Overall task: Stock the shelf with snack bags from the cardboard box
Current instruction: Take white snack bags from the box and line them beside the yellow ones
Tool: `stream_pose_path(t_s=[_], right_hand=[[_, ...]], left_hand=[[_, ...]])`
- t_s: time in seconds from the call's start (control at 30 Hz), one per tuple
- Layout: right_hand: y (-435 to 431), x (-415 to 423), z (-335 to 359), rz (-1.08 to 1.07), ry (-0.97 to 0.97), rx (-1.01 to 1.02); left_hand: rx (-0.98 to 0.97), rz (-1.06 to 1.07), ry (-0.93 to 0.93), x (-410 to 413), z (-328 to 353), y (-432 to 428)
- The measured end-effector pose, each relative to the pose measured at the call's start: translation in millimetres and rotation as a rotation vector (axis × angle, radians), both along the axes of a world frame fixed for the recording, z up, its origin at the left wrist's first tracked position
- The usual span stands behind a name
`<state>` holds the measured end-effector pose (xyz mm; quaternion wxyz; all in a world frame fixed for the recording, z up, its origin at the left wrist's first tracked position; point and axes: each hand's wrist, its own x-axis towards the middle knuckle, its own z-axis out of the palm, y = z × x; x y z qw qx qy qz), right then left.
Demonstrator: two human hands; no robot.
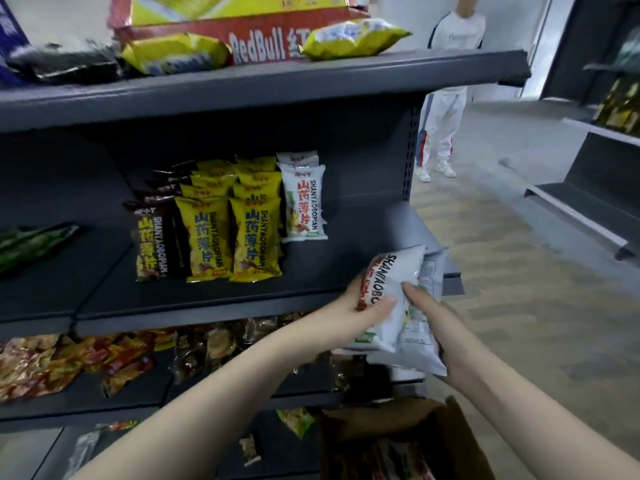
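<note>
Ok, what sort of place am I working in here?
Probably a shop aisle: dark metal shelving holding faced rows of Shanyaobopian snack bags, an open cardboard box of stock below, and more shelving across the walkway.

The cardboard box is cut off below.

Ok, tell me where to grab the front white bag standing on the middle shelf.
The white bag stands upright with yellow bags close on its left and bare shelf on its right, so I'd pinch its top seam from the right front.
</note>
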<state>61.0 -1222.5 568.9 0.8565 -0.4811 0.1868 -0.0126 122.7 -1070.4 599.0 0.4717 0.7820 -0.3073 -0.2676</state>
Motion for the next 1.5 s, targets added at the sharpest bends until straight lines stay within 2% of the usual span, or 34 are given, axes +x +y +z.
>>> stream_pose_path(t_s=[0.1,0.2,0.33,0.43,0.57,0.63,0.77,1.0,1.07,1.13,1.27,1.5], right_hand=[[3.1,22.3,15.6,0.049,-0.003,0.085],[2.0,47.4,26.5,0.097,0.018,0.139],[3.8,74.6,36.4,0.206,0.042,0.095],[7.2,96.7,42.8,0.251,-0.010,0.050],[14.4,135.1,48.0,0.247,-0.060,-0.081],[13.8,157.5,51.9,0.182,-0.085,-0.176],[2.3,200.4,57.1,0.041,-0.114,-0.518],[9.3,246.6,47.1,-0.060,-0.135,-0.864],[16.8,255.8,38.3,-0.050,-0.111,-0.951],[23.2,264.0,27.9,-0.067,-0.093,-0.987],[31.7,273.4,20.2,-0.157,-0.062,-1.045],[31.9,281.7,12.4,-0.295,-0.033,-1.098]], left_hand=[[0.131,-0.128,0.001,13.2,21.6,6.1],[0.207,-0.069,0.109,30.7,36.0,15.9],[0.112,0.119,0.204,54.6,35.5,26.0],[-0.060,0.208,0.172,81.9,28.1,26.2],[-0.127,0.411,0.045,117.0,18.4,13.9],[-0.064,0.553,-0.072,135.0,9.9,5.7],[0.163,0.843,-0.278,161.2,-6.2,-15.1],[0.287,1.022,-0.413,182.2,-32.6,-36.9],[0.316,1.097,-0.527,187.6,-36.6,-38.2],[0.319,1.112,-0.628,192.7,-40.1,-38.5],[0.345,1.041,-0.693,198.5,-52.2,-35.4],[0.319,0.939,-0.559,197.6,-58.9,-30.1]])
